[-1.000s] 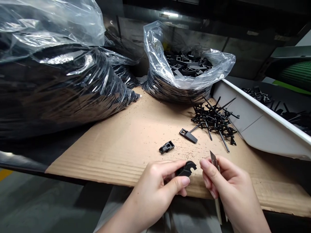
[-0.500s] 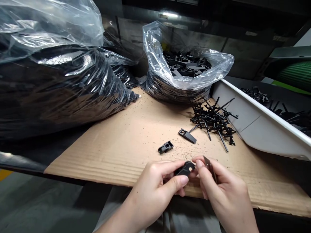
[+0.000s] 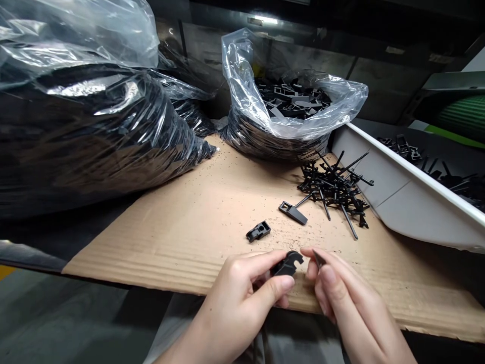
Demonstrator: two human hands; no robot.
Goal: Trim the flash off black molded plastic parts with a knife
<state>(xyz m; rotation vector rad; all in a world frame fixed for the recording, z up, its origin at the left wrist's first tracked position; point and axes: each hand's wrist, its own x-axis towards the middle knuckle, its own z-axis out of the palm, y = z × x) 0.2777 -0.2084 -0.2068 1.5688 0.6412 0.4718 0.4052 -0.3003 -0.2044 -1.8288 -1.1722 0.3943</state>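
Note:
My left hand (image 3: 246, 293) grips a black plastic part (image 3: 288, 264) between thumb and fingers, its hooked, notched end facing right. Just right of it, my right hand (image 3: 346, 293) pinches a small thin blade (image 3: 319, 259), mostly hidden by the fingers; a small gap separates it from the part. Beyond my hands, a short black clip piece (image 3: 258, 231) lies on the cardboard (image 3: 182, 217). To its right rests a flat wedge-shaped black piece (image 3: 293, 212) beside a thin rod. Tiny dark shavings are scattered around them.
A pile of black rod pieces (image 3: 333, 189) lies at the right. Behind it stands an open plastic bag (image 3: 276, 136) full of black parts. A large filled bag (image 3: 87, 141) takes up the left. A white-rimmed tray (image 3: 397, 187) with black parts borders the right side.
My right hand has drawn slightly away to the right from the black part, and its thumb has moved lower. The part's notch shows more clearly. My left hand has barely moved.

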